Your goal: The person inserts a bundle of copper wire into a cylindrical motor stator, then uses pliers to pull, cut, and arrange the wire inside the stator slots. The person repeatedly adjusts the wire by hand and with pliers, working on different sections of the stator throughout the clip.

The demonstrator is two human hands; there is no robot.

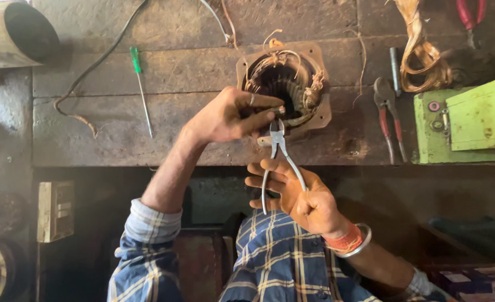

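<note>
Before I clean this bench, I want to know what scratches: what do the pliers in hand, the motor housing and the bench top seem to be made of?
The bare silvery cutting pliers look like plain steel: grey sheen, no grips. The round brown motor housing seems rusty cast metal, with coppery wire windings inside. The dark plank bench top looks like worn, grimy wood: seams and grain show.

Bench clutter: green-handled screwdriver (140,84) left of centre, black cable (99,59) looping past it. Red-handled pliers (390,117) lie right, beside a green metal box (471,120); copper wire bundle (420,56) above, metal cylinder (15,33) top left.
</note>
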